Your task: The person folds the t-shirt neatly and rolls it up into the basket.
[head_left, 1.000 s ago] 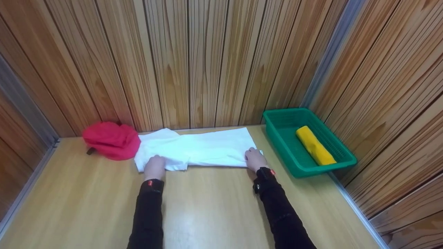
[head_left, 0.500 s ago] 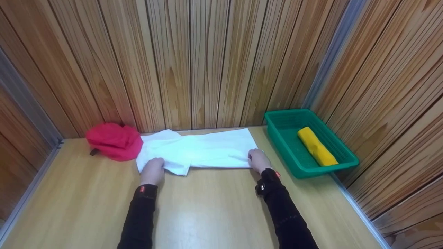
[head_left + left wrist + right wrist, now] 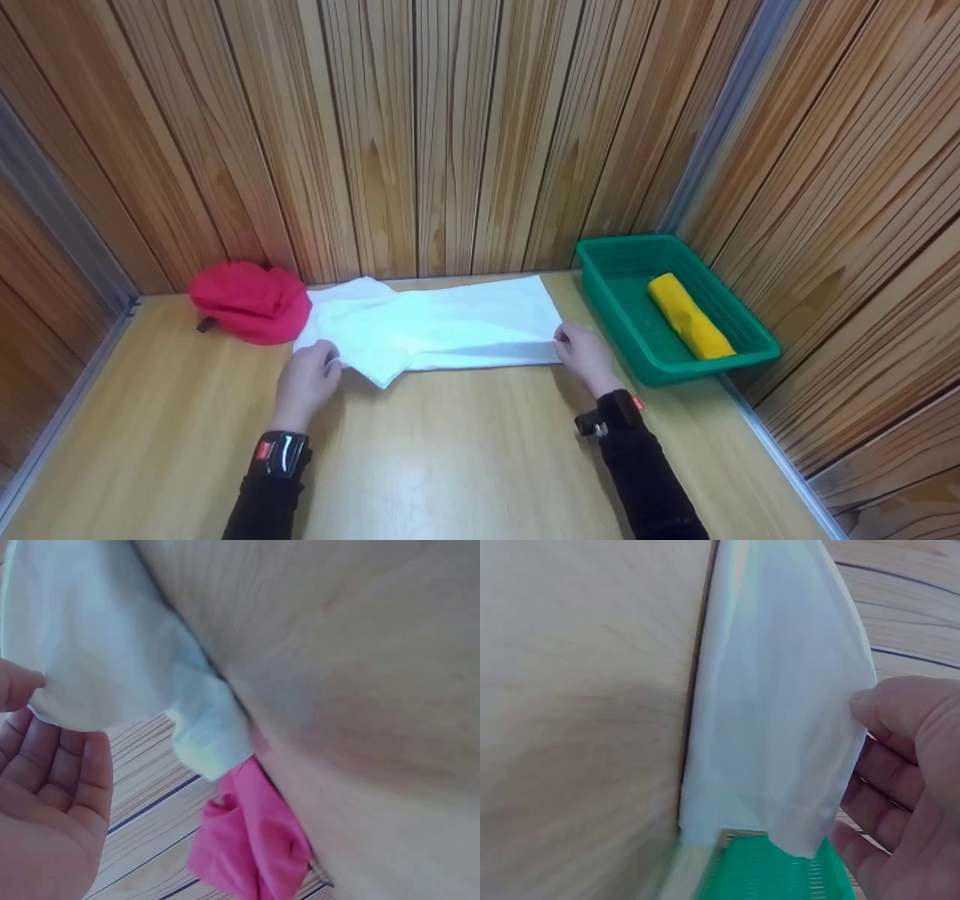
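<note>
Just beside white cloth [image 3: 480,319], a basket [image 3: 613,326] holds a yellow roll [image 3: 690,317].

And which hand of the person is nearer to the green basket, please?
Right. The right hand pinches the white cloth just left of the green basket; the left hand pinches this cloth much farther left, near the red cloth.

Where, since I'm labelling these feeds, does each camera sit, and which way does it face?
Head: on the person's head, facing forward and down at the white cloth; left hand, right hand and dark sleeves show.
Left wrist: on that wrist, facing the cloth's pinched edge; part of that hand shows.
Right wrist: on that wrist, facing the cloth's other end; part of that hand shows.
Shared: head and right wrist both show the green basket.
</note>
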The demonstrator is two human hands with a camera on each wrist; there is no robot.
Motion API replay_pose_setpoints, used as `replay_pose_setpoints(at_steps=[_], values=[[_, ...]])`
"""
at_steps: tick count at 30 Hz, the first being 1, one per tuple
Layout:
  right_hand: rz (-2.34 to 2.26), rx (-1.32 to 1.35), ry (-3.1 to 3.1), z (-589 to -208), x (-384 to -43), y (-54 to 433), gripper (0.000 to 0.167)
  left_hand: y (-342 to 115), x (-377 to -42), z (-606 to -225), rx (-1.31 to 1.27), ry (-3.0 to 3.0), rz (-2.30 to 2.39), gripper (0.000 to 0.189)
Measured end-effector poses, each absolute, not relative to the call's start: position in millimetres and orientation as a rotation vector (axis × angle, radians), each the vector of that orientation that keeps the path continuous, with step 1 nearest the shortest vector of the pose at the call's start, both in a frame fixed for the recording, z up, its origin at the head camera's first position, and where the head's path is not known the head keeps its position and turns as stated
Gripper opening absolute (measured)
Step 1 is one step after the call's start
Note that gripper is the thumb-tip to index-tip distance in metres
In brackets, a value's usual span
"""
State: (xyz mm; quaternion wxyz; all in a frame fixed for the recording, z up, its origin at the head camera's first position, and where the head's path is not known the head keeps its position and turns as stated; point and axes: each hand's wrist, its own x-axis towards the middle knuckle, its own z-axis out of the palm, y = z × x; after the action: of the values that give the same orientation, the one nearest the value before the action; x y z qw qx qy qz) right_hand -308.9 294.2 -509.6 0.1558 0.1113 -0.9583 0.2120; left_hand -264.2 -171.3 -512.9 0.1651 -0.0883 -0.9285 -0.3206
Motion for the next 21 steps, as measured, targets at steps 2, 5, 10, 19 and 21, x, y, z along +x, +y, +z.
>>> replay_pose_setpoints(at_steps=[2, 5, 10, 19, 21], values=[[0.578, 0.367, -2.706, -508.2, -301.4, 295.2, 0.007, -172.6, -256.5, -511.2, -0.263, -2.628, -0.925, 0.004], [0.540, 0.418, -2.678, -505.4, -290.6, 296.4, 0.007, -175.3, -243.8, -509.5, -0.266, -2.610, -0.948, 0.006], [0.531, 0.445, -2.668, -499.8, -273.6, 298.2, 0.008, -180.8, -223.6, -503.0, -0.279, -2.582, -0.937, 0.009], [0.500, 0.599, -2.648, -501.3, -246.7, 305.2, 0.013, -199.4, -188.6, -485.6, -0.266, -2.605, -0.894, 0.015], [0.488, 0.643, -2.645, -500.9, -240.9, 306.5, 0.014, -204.0, -183.5, -483.5, -0.256, -2.617, -0.892, 0.014]])
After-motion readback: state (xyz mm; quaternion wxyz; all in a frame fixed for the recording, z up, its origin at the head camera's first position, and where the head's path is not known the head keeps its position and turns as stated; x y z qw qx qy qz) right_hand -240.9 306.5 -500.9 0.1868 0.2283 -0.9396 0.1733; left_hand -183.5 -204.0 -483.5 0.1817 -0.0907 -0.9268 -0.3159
